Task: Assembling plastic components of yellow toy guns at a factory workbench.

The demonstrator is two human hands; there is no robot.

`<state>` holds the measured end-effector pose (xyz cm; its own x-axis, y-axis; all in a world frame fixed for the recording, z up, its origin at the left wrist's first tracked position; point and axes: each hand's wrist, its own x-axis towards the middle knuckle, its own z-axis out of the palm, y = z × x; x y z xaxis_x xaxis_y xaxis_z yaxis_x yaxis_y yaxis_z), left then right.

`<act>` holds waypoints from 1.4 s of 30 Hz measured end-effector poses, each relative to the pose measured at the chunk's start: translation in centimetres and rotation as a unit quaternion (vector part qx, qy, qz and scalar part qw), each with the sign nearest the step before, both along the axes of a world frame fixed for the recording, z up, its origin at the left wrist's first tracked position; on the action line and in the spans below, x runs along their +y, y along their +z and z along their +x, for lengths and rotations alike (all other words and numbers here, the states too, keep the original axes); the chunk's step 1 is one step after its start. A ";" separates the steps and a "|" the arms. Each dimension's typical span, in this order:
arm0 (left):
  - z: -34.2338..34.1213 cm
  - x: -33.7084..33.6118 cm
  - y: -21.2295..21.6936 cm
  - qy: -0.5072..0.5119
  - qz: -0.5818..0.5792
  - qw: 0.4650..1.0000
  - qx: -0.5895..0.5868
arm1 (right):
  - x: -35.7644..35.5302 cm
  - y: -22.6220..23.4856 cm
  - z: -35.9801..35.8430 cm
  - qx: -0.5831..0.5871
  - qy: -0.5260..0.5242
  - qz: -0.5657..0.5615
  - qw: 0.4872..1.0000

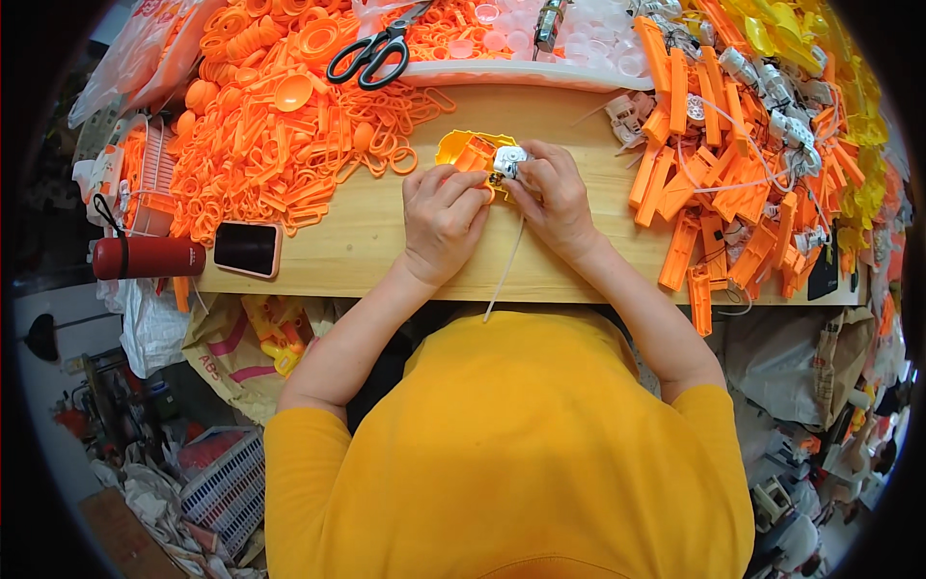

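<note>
On the table [357, 256], at twelve o'clock from the person's chest, sits a yellow shell [449, 147] with an orange piece [473, 155] in it and a white part [508, 160] at its three o'clock side. The left hand [444, 217] has a closed grip on the shell's six o'clock edge, fingertips partly hidden; the right hand [558, 201] pinches the white part, thumb and finger closed. A pale cord [505, 267] trails toward six. From the hands, small orange parts [289, 145] heap around ten, scissors [394, 33] lie at eleven, long orange pieces [741, 193] at three, and a phone [248, 249] between eight and nine
</note>
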<state>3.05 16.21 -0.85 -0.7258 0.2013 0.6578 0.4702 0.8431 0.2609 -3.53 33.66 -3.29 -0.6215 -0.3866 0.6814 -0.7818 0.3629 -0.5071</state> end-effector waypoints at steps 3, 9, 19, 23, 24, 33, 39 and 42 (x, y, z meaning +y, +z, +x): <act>-0.1 0.1 -0.4 0.014 0.001 1.000 0.006 | 0.0 0.2 -0.1 0.006 0.001 0.001 1.000; -0.9 -1.1 0.0 -0.046 -0.064 0.997 0.001 | 0.0 0.3 -0.3 0.005 0.008 0.003 1.000; -7.3 -1.2 5.2 -0.114 -0.003 0.993 -0.031 | 0.1 0.8 -0.6 0.002 0.016 -0.003 1.000; -15.7 2.0 7.5 -0.010 0.143 0.986 -0.080 | 0.1 1.0 -0.6 0.001 0.011 0.004 1.000; -17.4 2.7 7.8 0.037 0.120 0.984 -0.124 | 0.1 1.2 -0.5 -0.001 0.012 0.006 1.000; -23.7 3.8 6.3 0.107 0.035 0.957 -0.266 | 0.2 1.2 -0.7 -0.010 -0.048 0.018 0.999; -18.0 0.4 8.8 -0.025 0.494 0.863 -0.101 | 0.5 0.4 -1.0 -0.019 -0.089 0.015 0.996; -14.6 -1.7 8.2 -0.098 0.560 0.818 -0.086 | 0.6 0.8 -0.6 -0.037 -0.054 -0.057 0.996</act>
<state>-11.59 14.50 7.32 -0.8530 -0.3347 0.4004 0.4428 -0.0581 0.8947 -4.12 34.23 -2.48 -0.7050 -0.2372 0.6683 -0.7005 0.3796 -0.6042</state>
